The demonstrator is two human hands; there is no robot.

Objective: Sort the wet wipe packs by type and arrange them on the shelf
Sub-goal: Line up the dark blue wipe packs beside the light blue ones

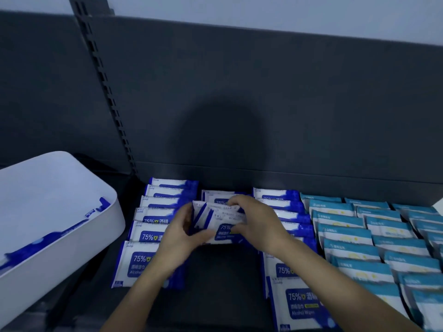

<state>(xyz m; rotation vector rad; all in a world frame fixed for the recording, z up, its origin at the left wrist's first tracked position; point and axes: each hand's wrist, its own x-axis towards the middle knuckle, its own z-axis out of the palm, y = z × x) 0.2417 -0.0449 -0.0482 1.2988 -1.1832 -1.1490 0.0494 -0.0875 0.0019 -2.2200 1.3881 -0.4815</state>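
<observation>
My left hand (pixel 182 227) and right hand (pixel 257 222) clasp a few blue packs (pixel 221 226) by both ends, probably to square them for the short middle row. Fuller blue rows (pixel 153 233) flank my grip. Teal packs (pixel 347 236) lie further right and the bin (pixel 72 236) off left.

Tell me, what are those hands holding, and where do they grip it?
A small bunch of blue-and-white alcohol wipe packs. The left hand grips the bunch's left end; the right hand grips its right end, fingers over the top.
</observation>
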